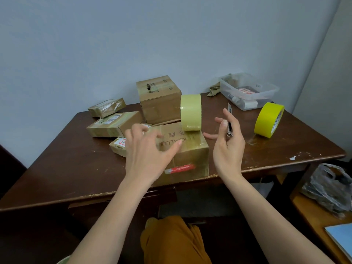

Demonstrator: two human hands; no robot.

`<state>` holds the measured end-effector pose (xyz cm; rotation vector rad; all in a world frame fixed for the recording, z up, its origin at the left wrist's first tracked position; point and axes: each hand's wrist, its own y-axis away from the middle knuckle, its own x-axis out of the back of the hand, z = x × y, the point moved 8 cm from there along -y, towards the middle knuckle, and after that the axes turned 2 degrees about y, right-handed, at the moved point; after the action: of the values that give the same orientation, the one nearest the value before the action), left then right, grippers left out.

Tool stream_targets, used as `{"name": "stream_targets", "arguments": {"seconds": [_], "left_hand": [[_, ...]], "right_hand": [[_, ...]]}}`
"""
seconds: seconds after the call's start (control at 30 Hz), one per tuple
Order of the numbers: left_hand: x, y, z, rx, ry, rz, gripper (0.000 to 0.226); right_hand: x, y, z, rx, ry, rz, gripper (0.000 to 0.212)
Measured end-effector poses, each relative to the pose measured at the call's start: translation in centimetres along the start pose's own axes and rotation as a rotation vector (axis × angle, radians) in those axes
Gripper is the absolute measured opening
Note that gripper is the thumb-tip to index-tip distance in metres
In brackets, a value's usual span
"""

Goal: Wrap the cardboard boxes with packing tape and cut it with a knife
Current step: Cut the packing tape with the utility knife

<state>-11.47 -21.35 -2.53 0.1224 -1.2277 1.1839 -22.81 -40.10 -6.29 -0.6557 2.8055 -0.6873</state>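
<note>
Now the taped cardboard box sits at the near edge of the brown table. Left hand spread flat on the box top, blurred. Right hand just right of the box, gripping a utility knife. Pale tape roll upright on the box's far end; yellow tape roll well right of the box.

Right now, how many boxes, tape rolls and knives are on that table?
Cardboard boxes: 5 — front box, cube box, flat box, far small box, small box behind the left hand.
Tape rolls: 2 — pale roll, bright yellow roll.
Knives: 1 — knife in the right hand.
Total: 8
</note>
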Motion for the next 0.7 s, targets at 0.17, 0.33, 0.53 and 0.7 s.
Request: {"name": "stream_targets", "arguments": {"seconds": [0.17, 0.33, 0.53, 0.7], "left_hand": [[-3.2, -3.7, 2.0, 0.068, 0.531, -0.464, 0.045], [-4.3, -4.2, 2.3, 0.006, 0.681, -0.506, 0.016], [-3.2, -4.2, 1.7, 0.037, 0.815, -0.287, 0.024], [-3.2, -4.5, 2.0, 0.002, 0.797, -0.259, 0.073]], "right_hand": [[-0.7, 0.3, -0.6, 0.023, 0.030, -0.056, 0.037], [-0.5, 0.5, -0.3, 0.049, 0.058, -0.109, 0.039], [-1.2, 1.1, -0.4, 0.088, 0.111, -0.044, 0.039], [-1.1, 0.7, -0.6, 0.092, 0.047, -0.051, 0.039]]}}
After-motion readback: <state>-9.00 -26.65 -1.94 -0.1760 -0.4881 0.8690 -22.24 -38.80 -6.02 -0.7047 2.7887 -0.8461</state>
